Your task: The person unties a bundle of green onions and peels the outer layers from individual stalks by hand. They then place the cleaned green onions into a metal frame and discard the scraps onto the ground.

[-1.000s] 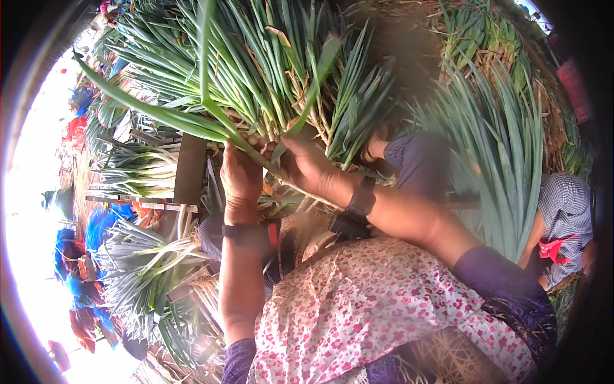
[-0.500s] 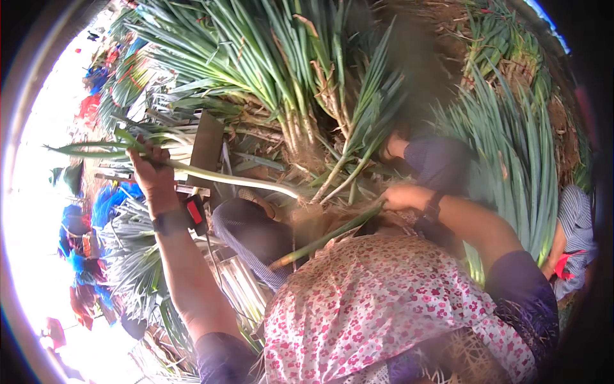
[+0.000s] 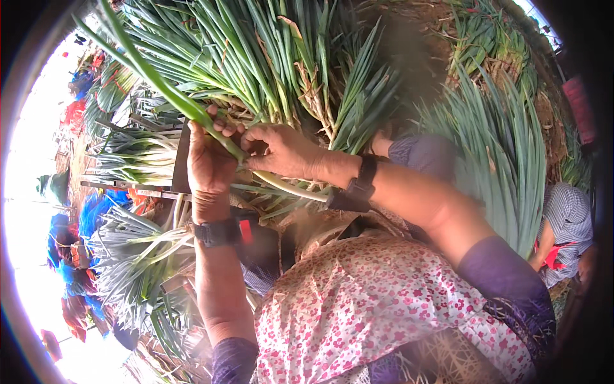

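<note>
One long green onion (image 3: 173, 93) slants across in front of me, its green leaves rising to the upper left. My left hand (image 3: 214, 157) is closed around it where the leaves meet the stalk. Just to the right, my right hand (image 3: 284, 150) pinches at the same stalk with thumb and fingers, close against the left. The pale lower stalk runs out beneath my right wrist, and its root end is hidden there. Behind my hands stands a thick bunch of untrimmed green onions (image 3: 256, 70), with some brown, dry leaves among them.
Pale-stemmed green onions (image 3: 137, 153) lie by a board (image 3: 182, 157) at left, with another heap (image 3: 137, 256) nearer. A tall pile (image 3: 499, 160) stands at right, beside another person (image 3: 566, 221). Floral cloth (image 3: 384, 301) covers my lap. Blue and red bags (image 3: 67, 249) are at far left.
My right hand has come up from my lap to the stalk, and the leaf piece it held has gone from it. My left hand has moved right, tilting the onion's leaves upward.
</note>
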The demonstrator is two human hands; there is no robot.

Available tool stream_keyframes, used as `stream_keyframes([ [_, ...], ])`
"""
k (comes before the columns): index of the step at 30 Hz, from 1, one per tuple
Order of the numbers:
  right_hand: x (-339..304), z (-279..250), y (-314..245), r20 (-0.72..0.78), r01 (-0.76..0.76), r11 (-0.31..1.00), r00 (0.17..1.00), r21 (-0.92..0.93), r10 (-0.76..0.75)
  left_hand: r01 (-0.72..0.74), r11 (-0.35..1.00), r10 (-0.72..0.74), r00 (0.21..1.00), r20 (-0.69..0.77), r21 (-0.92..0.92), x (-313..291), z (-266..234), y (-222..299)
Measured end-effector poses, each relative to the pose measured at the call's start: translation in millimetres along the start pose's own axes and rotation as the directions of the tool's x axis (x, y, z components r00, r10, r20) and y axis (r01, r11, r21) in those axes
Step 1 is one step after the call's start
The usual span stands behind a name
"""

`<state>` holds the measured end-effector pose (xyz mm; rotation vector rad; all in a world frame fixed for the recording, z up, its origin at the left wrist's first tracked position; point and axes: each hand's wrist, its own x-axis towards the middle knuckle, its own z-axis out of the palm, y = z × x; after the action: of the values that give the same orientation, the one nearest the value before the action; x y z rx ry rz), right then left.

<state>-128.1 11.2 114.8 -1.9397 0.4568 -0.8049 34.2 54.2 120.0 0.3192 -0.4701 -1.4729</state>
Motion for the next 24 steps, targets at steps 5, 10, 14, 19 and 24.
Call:
stream_keyframes([
  [5,-10.4,12.6,4.1,-0.084,-0.004,0.989,0.996,-0.149,-0.008,-0.039,0.999,0.041,0.997,-0.073,0.039,-4.5,-6.1,-10.8],
  [10,-14.4,14.9,14.6,-0.116,0.069,0.977,0.989,-0.201,-0.094,-0.114,0.984,0.138,0.975,-0.174,0.140,-7.7,-9.8,-12.3],
  [14,-18.0,21.5,27.4,-0.135,-0.071,0.996,0.988,0.056,0.078,-0.113,0.977,0.152,0.964,-0.217,0.184,-9.9,-14.3,-4.9],
  [19,-13.9,22.2,27.6,0.098,-0.341,0.918,0.940,0.200,0.328,-0.170,0.964,0.212,0.955,-0.207,0.204,-13.7,-17.1,-12.6],
  [24,-5.7,19.3,18.3,0.096,-0.494,0.856,0.869,0.150,0.485,-0.202,0.955,0.242,0.953,-0.179,0.217,-12.8,-16.1,-22.6],
])
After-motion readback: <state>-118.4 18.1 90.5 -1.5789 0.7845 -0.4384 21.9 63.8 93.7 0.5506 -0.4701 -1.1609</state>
